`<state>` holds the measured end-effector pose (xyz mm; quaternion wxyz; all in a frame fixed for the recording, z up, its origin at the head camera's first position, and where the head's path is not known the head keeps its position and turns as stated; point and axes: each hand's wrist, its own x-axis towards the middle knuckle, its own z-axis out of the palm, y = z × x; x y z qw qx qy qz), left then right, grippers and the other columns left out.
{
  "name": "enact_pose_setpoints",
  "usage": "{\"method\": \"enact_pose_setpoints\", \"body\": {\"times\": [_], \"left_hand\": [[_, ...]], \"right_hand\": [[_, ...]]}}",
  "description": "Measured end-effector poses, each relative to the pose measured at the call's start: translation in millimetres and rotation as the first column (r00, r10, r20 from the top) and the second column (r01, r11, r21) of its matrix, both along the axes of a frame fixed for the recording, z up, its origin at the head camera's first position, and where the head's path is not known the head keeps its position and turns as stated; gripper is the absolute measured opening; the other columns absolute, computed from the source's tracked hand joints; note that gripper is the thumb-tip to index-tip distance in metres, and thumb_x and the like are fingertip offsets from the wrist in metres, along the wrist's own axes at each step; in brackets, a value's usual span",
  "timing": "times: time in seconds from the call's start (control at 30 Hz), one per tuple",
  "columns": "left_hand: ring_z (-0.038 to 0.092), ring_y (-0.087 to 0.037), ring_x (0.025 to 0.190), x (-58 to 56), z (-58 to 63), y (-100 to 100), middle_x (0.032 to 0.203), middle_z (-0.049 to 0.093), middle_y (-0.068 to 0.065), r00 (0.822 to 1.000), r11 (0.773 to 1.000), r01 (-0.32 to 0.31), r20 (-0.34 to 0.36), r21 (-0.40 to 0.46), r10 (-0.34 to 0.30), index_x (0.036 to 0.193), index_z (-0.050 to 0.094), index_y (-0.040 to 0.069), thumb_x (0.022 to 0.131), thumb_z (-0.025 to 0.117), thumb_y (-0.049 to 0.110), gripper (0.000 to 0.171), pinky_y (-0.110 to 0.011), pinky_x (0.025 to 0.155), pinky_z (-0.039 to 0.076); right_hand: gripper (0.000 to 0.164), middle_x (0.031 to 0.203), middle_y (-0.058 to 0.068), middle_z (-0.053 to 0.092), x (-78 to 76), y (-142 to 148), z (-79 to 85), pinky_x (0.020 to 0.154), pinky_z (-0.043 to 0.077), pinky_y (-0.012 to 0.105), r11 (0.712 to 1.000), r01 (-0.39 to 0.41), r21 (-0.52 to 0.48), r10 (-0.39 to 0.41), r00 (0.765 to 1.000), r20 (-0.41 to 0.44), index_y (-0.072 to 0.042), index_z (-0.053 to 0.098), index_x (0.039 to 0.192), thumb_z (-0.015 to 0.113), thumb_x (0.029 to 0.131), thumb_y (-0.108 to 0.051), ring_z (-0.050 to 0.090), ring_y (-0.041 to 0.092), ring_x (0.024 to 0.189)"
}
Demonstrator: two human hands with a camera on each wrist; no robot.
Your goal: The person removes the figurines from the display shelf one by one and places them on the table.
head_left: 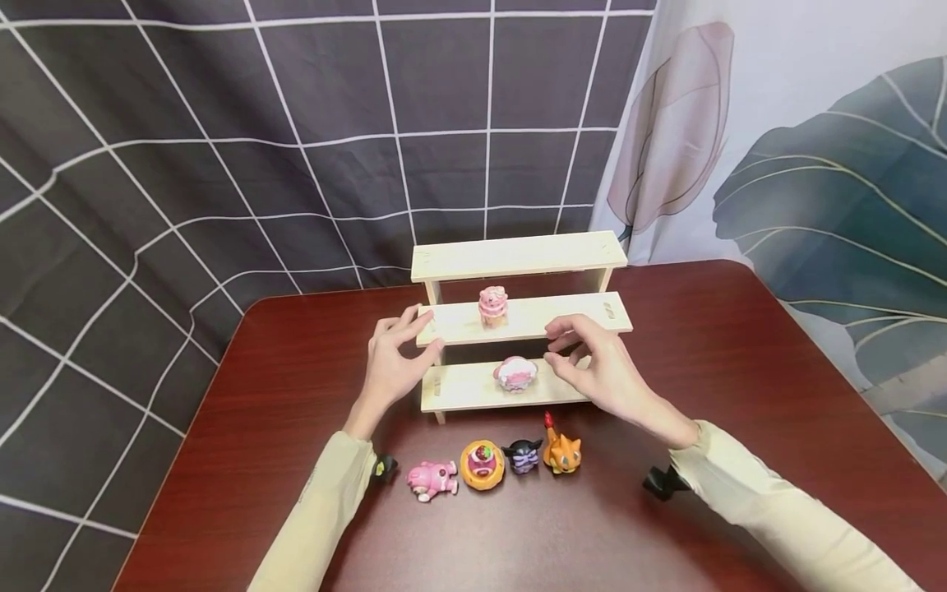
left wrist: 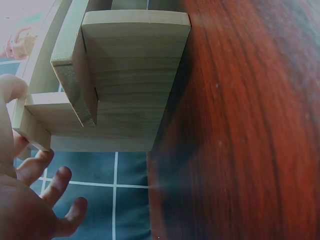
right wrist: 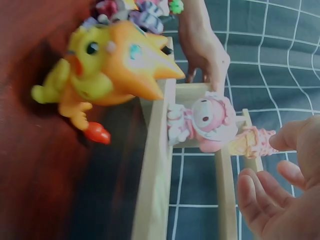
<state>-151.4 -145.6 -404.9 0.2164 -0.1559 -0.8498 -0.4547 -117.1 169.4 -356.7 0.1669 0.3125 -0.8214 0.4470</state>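
Note:
A three-step wooden shelf (head_left: 518, 255) stands on the table. My left hand (head_left: 392, 362) grips the left end of its middle board, thumb and fingers on either side of the edge in the left wrist view. Over the right part of the lower steps hovers my right hand (head_left: 602, 374), fingers loosely bent and nothing between them. A pink ice-cream-cone figurine (head_left: 492, 306) stands on the middle board. On the lowest board sits a pink-and-white figurine (right wrist: 207, 120), just left of my right fingertips in the head view.
In front of the shelf lie a pink bear figurine (head_left: 432, 479), a round tart-like toy (head_left: 482, 465), a black-and-purple figurine (head_left: 523, 455) and an orange spiky figurine (head_left: 563, 454). A dark grid curtain (head_left: 333, 99) hangs behind the table (head_left: 311, 362).

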Motion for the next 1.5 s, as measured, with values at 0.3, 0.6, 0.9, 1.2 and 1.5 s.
{"method": "enact_pose_setpoints", "body": {"times": [0.3,0.6,0.9,1.2,1.5], "left_hand": [[0.051,-0.033,0.108,-1.4,-1.9,0,0.137,0.059,-0.013,1.0,1.0,0.004,-0.005,0.001,-0.004,0.125,0.072,0.012,0.083,0.08,0.024,0.044,-0.049,0.09,0.039],[0.051,-0.033,0.106,-2.0,-1.4,0,0.137,0.06,-0.013,1.0,1.0,0.008,-0.025,0.001,-0.007,0.125,0.072,0.011,0.082,0.081,0.022,0.045,-0.05,0.088,0.04],[0.051,-0.032,0.106,-2.0,-1.2,0,0.137,0.06,-0.013,1.0,1.0,0.004,-0.011,-0.002,-0.004,0.125,0.072,0.013,0.082,0.08,0.023,0.045,-0.048,0.089,0.039],[0.051,-0.032,0.105,-1.7,-0.5,0,0.136,0.06,-0.012,1.0,1.0,0.003,-0.015,-0.001,-0.003,0.125,0.072,0.013,0.082,0.081,0.022,0.045,-0.048,0.088,0.039],[0.05,-0.032,0.107,-1.9,-2.5,-1,0.137,0.059,-0.012,1.0,1.0,0.0,-0.004,-0.002,0.0,0.125,0.072,0.013,0.083,0.081,0.024,0.045,-0.049,0.089,0.039]], "right_hand": [[0.037,0.104,0.016,0.064,-20.9,-14,7.1,0.064,0.054,0.034,0.999,0.009,-0.032,-0.008,0.999,0.04,0.002,0.059,0.115,0.075,0.082,0.007,0.07,0.025,0.087],[0.037,0.109,0.019,0.063,-32.1,-31,14.4,0.067,0.054,0.035,0.996,0.022,-0.083,-0.013,0.995,0.103,0.0,0.059,0.117,0.075,0.084,0.005,0.069,0.027,0.09],[0.039,0.114,0.02,0.063,-42.3,-43,16.8,0.069,0.056,0.038,0.996,0.026,-0.084,-0.016,0.993,0.119,0.003,0.058,0.119,0.076,0.084,0.002,0.069,0.029,0.091],[0.039,0.11,0.017,0.064,-47.4,-52,16.5,0.067,0.054,0.032,0.993,0.019,-0.117,-0.005,0.993,0.118,0.002,0.06,0.116,0.078,0.082,0.002,0.068,0.03,0.09],[0.039,0.107,0.017,0.065,-49.9,-59,16.2,0.068,0.056,0.039,0.993,0.013,-0.115,0.001,0.993,0.122,0.003,0.06,0.116,0.079,0.082,0.0,0.067,0.029,0.088]]}}
